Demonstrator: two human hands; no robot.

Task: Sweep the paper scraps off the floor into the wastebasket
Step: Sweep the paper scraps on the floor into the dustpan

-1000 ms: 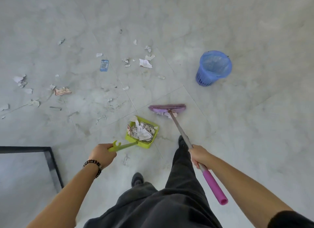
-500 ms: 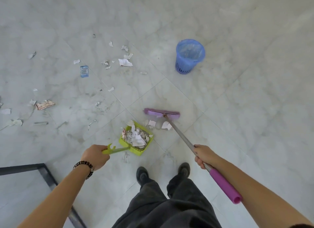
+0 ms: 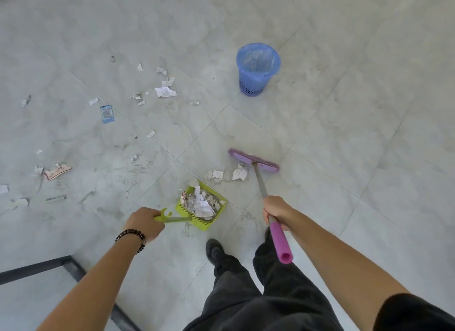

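**Green pan loaded, a few scraps waiting at the broom**

From the head view, our left hand [image 3: 145,223] has its fingers curled round the handle of the pan [image 3: 202,225]. The pan sits on the floor [image 3: 344,133] just in front of our feet, with a pile of scraps [image 3: 200,203] inside. Our right hand [image 3: 275,208] grips the broom [image 3: 253,161] where the grey shaft meets the pink sleeve, fingers wrapped round it. The broom head rests on the floor, and a few loose scraps [image 3: 240,174] lie between it and the mouth of the pan, near to both.

We judge the paper to be very light and soft. It should slide easily before the bristles, but it may hop over the pan rim or fly out if we lift the pan quickly. The pan is best held by its handle and carried level.

The basket [image 3: 253,84] stands upright and open, well beyond the broom, and nothing lies on the way to it. Many far scraps [image 3: 165,92] and a blue packet [image 3: 107,114] are spread at the left, well apart from the pan. A dark frame [image 3: 37,266] lies near our left arm. Our shoe [image 3: 215,250] is just behind the pan and could block a short stroke.
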